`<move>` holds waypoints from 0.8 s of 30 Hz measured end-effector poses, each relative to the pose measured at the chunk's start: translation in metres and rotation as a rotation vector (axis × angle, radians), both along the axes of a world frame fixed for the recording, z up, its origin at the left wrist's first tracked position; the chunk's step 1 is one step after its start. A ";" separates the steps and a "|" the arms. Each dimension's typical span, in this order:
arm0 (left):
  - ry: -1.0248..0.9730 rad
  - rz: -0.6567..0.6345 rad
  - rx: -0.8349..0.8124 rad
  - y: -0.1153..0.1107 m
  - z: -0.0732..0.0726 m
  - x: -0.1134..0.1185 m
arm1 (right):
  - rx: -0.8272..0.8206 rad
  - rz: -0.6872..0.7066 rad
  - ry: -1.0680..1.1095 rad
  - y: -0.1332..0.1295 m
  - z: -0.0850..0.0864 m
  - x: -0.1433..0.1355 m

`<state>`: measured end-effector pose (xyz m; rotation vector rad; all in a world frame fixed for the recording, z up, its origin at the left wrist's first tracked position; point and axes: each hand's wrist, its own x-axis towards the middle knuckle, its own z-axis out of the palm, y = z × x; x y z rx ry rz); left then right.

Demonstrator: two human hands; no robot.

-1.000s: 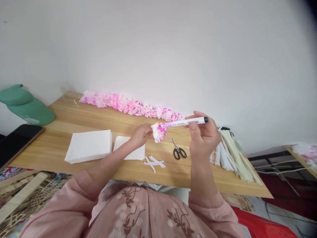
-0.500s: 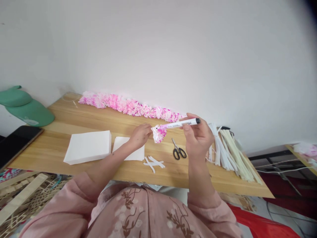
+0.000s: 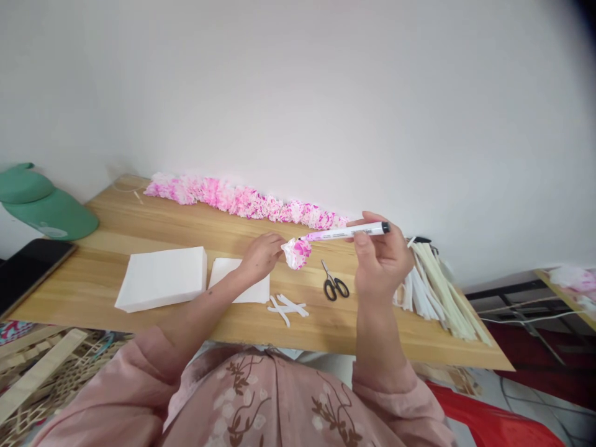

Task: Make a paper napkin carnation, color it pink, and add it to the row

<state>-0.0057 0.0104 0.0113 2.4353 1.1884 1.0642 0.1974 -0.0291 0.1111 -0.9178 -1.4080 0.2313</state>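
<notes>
Between the fingers of my left hand (image 3: 264,256) is a small white paper flower (image 3: 297,254), its ruffled edge spotted with pink. My right hand (image 3: 384,257) pinches a white marker (image 3: 347,232) with a black end, held almost level. The marker's tip points left and meets, or nearly meets, the flower's upper edge. Black-handled scissors (image 3: 335,285) lie on the table below the marker. Several short white strips (image 3: 287,308) rest on the wood nearer my body. A flat stack of thin white paper (image 3: 254,284) lies under my left forearm.
A row of pink and white paper flowers (image 3: 242,202) runs along the wall. A thick white paper block (image 3: 162,279), a phone (image 3: 35,276) and a green bottle (image 3: 46,202) are at left. Bundles of white and cream strips (image 3: 442,292) lie at right on the wooden table (image 3: 363,335).
My right hand and the marker have shifted slightly right, so the tip moved from over the flower to its upper right edge. The flower has turned a little in my left hand.
</notes>
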 end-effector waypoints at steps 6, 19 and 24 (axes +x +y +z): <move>0.021 -0.003 0.006 0.000 0.002 0.001 | -0.013 0.053 -0.011 -0.002 -0.002 -0.002; 0.027 0.003 -0.002 -0.001 0.000 0.000 | 0.004 0.006 -0.003 -0.002 0.002 -0.001; 0.060 -0.001 0.025 0.000 -0.002 0.001 | -0.003 0.035 -0.026 -0.004 0.004 -0.002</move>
